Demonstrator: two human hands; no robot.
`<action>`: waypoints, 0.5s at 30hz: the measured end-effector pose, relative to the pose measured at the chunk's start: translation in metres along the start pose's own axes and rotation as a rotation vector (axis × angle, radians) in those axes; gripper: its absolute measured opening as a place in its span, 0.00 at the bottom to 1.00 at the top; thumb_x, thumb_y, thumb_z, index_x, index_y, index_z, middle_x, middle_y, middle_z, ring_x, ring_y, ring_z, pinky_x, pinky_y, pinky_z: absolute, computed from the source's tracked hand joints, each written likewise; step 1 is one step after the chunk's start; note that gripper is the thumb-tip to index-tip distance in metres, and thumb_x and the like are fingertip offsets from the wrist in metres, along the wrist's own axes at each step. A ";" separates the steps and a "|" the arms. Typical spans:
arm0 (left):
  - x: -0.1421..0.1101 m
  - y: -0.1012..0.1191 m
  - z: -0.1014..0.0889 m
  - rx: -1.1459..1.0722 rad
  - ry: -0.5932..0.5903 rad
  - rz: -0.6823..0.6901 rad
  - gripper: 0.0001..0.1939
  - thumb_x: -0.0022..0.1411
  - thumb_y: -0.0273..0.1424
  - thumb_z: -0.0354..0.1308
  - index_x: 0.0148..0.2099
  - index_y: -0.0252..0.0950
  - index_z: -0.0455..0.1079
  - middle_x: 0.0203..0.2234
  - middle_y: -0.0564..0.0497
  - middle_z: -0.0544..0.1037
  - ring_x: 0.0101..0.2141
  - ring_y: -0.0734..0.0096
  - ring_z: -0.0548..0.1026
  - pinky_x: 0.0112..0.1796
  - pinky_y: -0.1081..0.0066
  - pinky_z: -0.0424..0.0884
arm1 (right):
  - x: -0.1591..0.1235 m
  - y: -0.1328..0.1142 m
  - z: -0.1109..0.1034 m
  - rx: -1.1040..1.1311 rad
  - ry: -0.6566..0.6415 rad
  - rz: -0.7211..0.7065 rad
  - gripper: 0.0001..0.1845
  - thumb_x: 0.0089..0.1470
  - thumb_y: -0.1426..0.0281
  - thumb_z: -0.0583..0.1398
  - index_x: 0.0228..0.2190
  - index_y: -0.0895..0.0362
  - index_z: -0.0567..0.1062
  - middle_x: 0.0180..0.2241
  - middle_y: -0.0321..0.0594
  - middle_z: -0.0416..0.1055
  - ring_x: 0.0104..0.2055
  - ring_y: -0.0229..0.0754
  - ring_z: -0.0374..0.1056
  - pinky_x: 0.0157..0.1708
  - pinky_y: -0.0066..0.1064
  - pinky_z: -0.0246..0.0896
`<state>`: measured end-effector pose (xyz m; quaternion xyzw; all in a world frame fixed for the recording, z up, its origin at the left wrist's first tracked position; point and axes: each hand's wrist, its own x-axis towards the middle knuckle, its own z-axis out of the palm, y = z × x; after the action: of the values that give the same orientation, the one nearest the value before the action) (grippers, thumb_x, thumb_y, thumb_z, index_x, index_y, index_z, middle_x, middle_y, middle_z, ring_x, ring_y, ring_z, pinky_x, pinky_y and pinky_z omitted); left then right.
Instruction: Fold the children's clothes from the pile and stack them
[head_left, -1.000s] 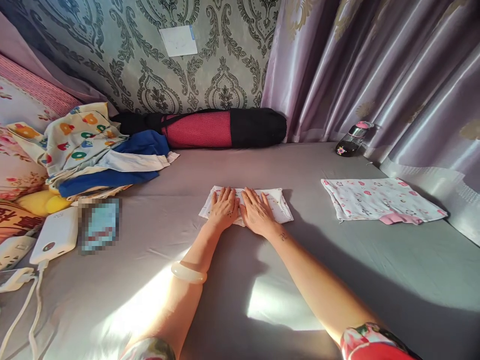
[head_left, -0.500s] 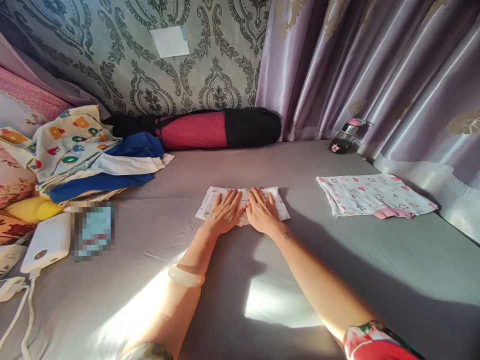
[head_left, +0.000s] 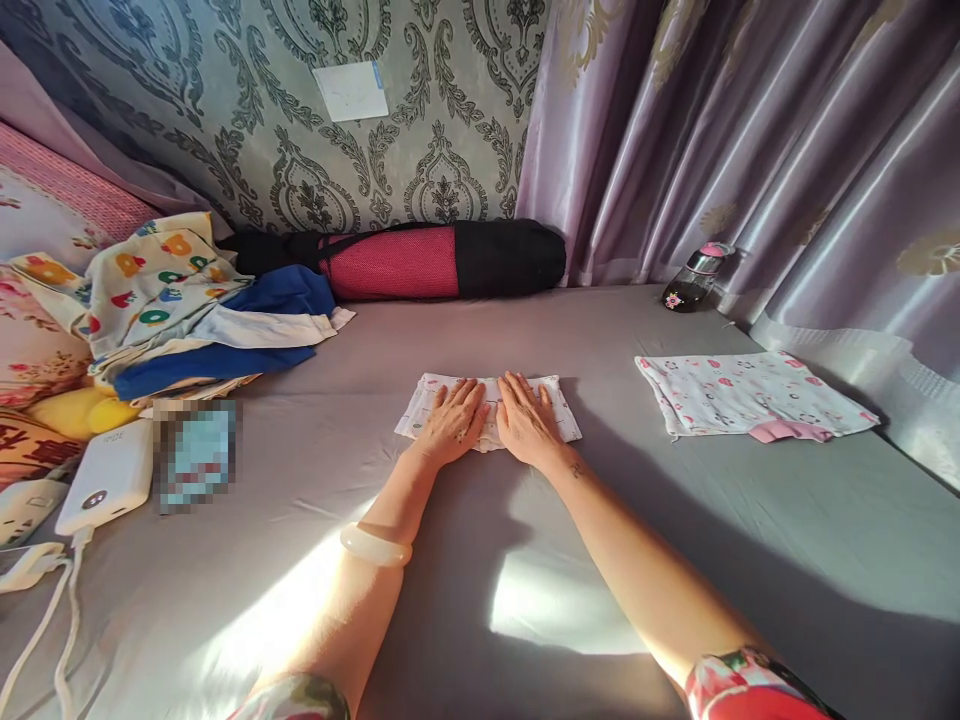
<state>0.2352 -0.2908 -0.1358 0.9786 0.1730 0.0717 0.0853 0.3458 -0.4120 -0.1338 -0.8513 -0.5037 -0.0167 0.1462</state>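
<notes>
A folded white cloth with small prints (head_left: 415, 408) lies flat on the grey bed sheet (head_left: 330, 620) in the middle of the view. Both hands rest on it palm down. My left hand (head_left: 452, 422) presses its left half, with the fingers stretched out. On the right half lies my right hand (head_left: 527, 420), also flat, its fingers pointing away from me. A narrow gap shows between the two hands. The parts of the cloth under the palms are hidden.
To the right lies another folded white garment with pink prints (head_left: 742, 390). A dark bottle (head_left: 694, 280) stands by the curtain (head_left: 622, 130). Piled clothes (head_left: 165, 310) and a white power bank (head_left: 109, 475) with cables are on the left. A red-black roll bag (head_left: 397, 262) lines the wall.
My hands have drawn slightly apart on the cloth, opening a small gap between them. The view has shifted a little, and the cloth stays in place.
</notes>
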 end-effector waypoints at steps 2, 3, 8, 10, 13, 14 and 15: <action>0.001 -0.001 0.001 0.022 0.038 -0.019 0.28 0.73 0.38 0.33 0.68 0.31 0.54 0.67 0.40 0.58 0.68 0.59 0.51 0.64 0.50 0.48 | 0.001 -0.001 0.000 0.018 0.019 -0.029 0.30 0.65 0.69 0.42 0.65 0.64 0.56 0.68 0.49 0.50 0.70 0.48 0.43 0.67 0.50 0.33; 0.002 -0.001 0.002 0.031 0.042 -0.023 0.28 0.74 0.37 0.33 0.69 0.31 0.54 0.66 0.40 0.59 0.68 0.59 0.51 0.65 0.50 0.47 | 0.001 -0.002 -0.001 0.027 0.014 -0.045 0.30 0.65 0.69 0.42 0.65 0.64 0.56 0.68 0.49 0.51 0.70 0.48 0.43 0.67 0.50 0.33; 0.004 -0.003 0.006 0.015 -0.031 -0.007 0.28 0.74 0.38 0.33 0.69 0.31 0.52 0.67 0.42 0.58 0.68 0.60 0.51 0.64 0.49 0.48 | 0.001 -0.004 0.001 0.051 -0.047 -0.068 0.29 0.65 0.70 0.42 0.64 0.64 0.58 0.65 0.49 0.57 0.69 0.50 0.46 0.66 0.52 0.35; 0.005 -0.003 0.007 0.003 -0.036 -0.004 0.28 0.74 0.38 0.33 0.69 0.32 0.52 0.67 0.42 0.57 0.68 0.59 0.51 0.64 0.48 0.48 | 0.001 -0.003 0.003 0.049 -0.043 -0.067 0.29 0.65 0.70 0.42 0.64 0.64 0.58 0.66 0.49 0.57 0.69 0.50 0.46 0.66 0.52 0.35; 0.005 -0.003 0.005 -0.016 -0.036 -0.002 0.28 0.74 0.38 0.33 0.69 0.33 0.52 0.67 0.42 0.57 0.68 0.58 0.51 0.64 0.48 0.47 | 0.001 -0.002 0.003 0.045 -0.043 -0.070 0.29 0.65 0.70 0.42 0.64 0.64 0.58 0.66 0.48 0.57 0.69 0.49 0.46 0.66 0.52 0.35; 0.005 -0.003 0.003 -0.023 -0.037 0.000 0.28 0.74 0.38 0.33 0.69 0.34 0.52 0.67 0.42 0.57 0.68 0.58 0.52 0.64 0.49 0.47 | 0.001 -0.002 0.003 0.046 -0.043 -0.074 0.29 0.65 0.70 0.42 0.64 0.64 0.58 0.65 0.48 0.57 0.69 0.49 0.46 0.66 0.52 0.36; 0.004 -0.002 0.001 -0.028 -0.036 -0.001 0.28 0.74 0.38 0.33 0.69 0.33 0.53 0.67 0.42 0.57 0.67 0.59 0.52 0.64 0.49 0.48 | 0.001 -0.002 0.002 0.046 -0.039 -0.075 0.29 0.65 0.70 0.42 0.64 0.63 0.58 0.65 0.48 0.57 0.69 0.48 0.46 0.66 0.52 0.36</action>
<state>0.2385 -0.2877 -0.1367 0.9784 0.1707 0.0564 0.1022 0.3449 -0.4096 -0.1354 -0.8284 -0.5382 0.0062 0.1552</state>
